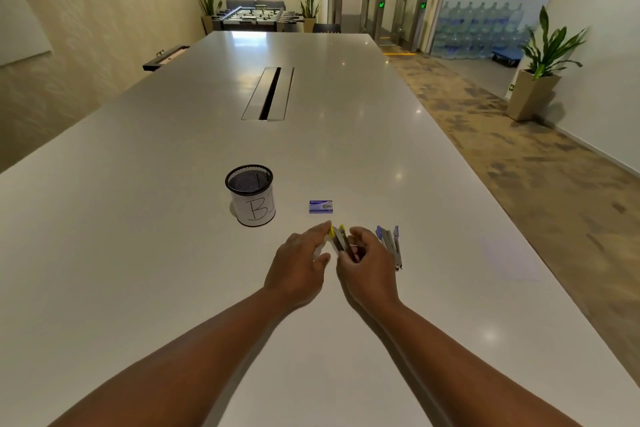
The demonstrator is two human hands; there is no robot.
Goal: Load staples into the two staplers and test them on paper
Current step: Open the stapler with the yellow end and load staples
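Head view: both hands, left (300, 262) and right (363, 262), grip small rigid yellow-tipped metal stapler (340, 238); light, hold its sides; blue twin (391, 244) at 3 o'clock.

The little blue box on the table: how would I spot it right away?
Find the black mesh cup on the white table. The box lies flat just right of it, beyond both hands. It is the only printed cardboard thing there.

Table (173, 218): smooth, glossy white top, reflecting ceiling lights. Pen cup (250, 194): black wire mesh, white paper label round it. Yellow stapler (338, 238): yellow plastic, metal body. Blue stapler (391, 242): bare shiny metal, translucent blue plastic. Staple box (320, 206): printed card.
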